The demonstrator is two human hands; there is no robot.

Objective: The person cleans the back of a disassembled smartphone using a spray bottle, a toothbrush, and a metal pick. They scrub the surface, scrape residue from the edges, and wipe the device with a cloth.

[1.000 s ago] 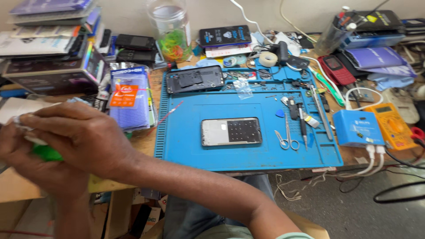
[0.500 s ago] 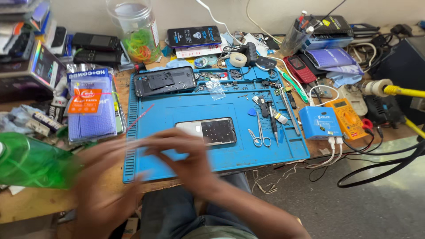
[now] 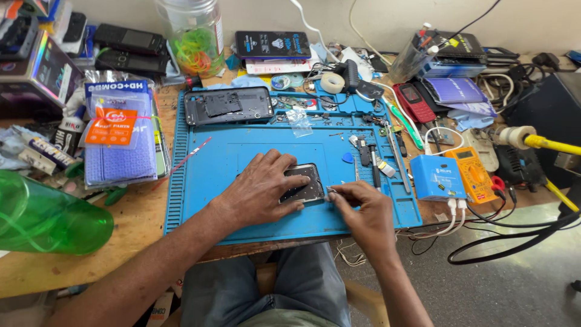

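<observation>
A dark phone [image 3: 305,181] lies flat in the middle of the blue work mat [image 3: 206,175]. My left hand [image 3: 263,191] rests on its left part, fingers spread over it, pinning it down. Just to the right, my right hand [image 3: 363,212] pinches a small metal tool [image 3: 331,192] whose tip sits at the phone's right edge. Most of the phone's left half is hidden under my fingers.
An opened phone shell [image 3: 229,104] lies at the mat's top. Hand tools [image 3: 375,160], a blue box [image 3: 434,177] and an orange multimeter [image 3: 472,175] sit to the right. A green bottle [image 3: 48,212] and a spare-parts packet [image 3: 118,133] lie left. A jar [image 3: 193,36] stands behind.
Both hands left the green bottle at the left and came to the phone on the mat. The left now presses the phone; the right has taken a small tool.
</observation>
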